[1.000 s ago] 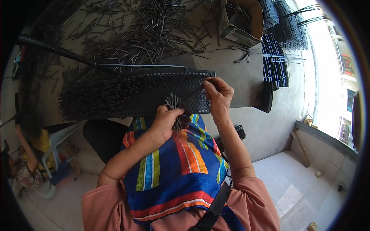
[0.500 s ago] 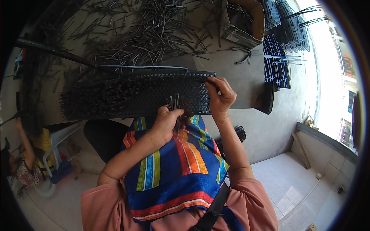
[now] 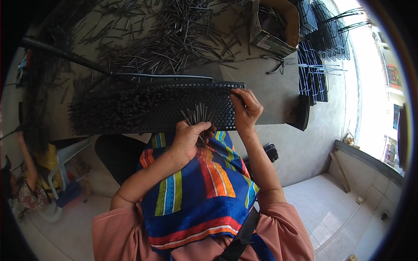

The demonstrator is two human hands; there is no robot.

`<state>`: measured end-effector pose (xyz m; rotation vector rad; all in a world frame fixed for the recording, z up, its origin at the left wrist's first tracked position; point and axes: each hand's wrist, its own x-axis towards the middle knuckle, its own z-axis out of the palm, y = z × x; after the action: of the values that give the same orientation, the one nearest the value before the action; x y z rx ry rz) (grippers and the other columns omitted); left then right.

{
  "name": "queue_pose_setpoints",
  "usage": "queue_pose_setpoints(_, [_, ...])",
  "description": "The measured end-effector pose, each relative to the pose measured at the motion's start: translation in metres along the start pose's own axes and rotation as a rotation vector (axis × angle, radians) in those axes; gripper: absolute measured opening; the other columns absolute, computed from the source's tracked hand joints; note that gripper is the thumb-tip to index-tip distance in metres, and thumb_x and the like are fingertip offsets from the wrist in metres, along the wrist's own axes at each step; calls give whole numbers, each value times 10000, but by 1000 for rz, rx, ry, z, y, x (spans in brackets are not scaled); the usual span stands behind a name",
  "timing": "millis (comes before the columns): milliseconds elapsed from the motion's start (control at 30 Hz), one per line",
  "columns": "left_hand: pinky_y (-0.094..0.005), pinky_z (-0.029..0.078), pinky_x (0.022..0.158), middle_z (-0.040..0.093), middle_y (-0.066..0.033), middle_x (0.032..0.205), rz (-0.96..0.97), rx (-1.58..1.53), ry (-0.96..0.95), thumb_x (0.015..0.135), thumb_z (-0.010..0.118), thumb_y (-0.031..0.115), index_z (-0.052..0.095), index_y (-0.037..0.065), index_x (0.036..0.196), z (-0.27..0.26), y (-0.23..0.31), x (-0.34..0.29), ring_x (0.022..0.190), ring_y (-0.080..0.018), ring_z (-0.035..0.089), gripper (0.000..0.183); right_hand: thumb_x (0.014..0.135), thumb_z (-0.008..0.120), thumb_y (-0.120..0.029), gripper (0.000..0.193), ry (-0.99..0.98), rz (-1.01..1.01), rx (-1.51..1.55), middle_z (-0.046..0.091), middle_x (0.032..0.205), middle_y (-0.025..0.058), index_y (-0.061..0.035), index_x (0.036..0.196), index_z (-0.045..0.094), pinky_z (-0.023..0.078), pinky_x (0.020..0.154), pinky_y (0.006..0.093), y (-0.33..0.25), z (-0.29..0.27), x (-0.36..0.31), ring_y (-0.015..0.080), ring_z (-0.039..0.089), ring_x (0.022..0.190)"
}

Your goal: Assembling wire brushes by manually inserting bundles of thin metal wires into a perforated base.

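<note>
Head view, centre frame: my left hand (image 3: 188, 138) grips a bundle of metal pins (image 3: 198, 115) pointing up at the perforated black board (image 3: 174, 106); my right hand (image 3: 246, 108) pinches its right end.

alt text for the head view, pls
A person's left hand grips a bundle of thin metal pins while the right hand touches a black perforated panel on a table strewn with loose pins.
</note>
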<state>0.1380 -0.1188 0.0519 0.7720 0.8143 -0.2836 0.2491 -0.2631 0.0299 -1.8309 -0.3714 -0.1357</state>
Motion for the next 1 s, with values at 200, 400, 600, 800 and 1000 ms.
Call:
queue_pose_setpoints(200, [-282,488,549,695,-109,810,-63,-65,5,833,603,18,659,18,873,0,3,0,651,-175,655,69,784,663,102,136,90,78,102,639,821,31,28,896,685,442,598,213,13,0,-1,77,562,695])
queue_pose_setpoints(400, [-288,486,548,690,-98,800,-101,-52,58,818,608,7,662,18,869,1,0,1,644,-183,657,75,748,703,72,130,9,-106,-242,617,764,57,11,862,693,435,572,221,-6,9,5,98,570,654])
queue_pose_setpoints(600, [-275,476,495,687,-73,751,-27,-78,39,802,603,-25,662,36,824,2,0,7,609,-168,660,88,739,721,43,126,21,-96,-208,598,709,56,8,857,694,426,543,232,-8,10,9,113,559,590])
queue_pose_setpoints(800, [-288,489,541,686,-85,794,-15,-79,-1,815,613,-7,663,30,892,4,3,11,654,-186,661,99,764,705,14,122,-107,-148,-321,598,716,89,2,885,699,441,551,263,-12,5,20,164,583,588])
queue_pose_setpoints(1000, [-296,500,560,691,-94,828,-39,-84,-30,815,615,-3,662,25,900,3,1,12,667,-192,663,101,814,665,-45,159,-146,-124,-520,591,740,115,-46,968,703,461,574,327,-15,3,27,254,604,614])
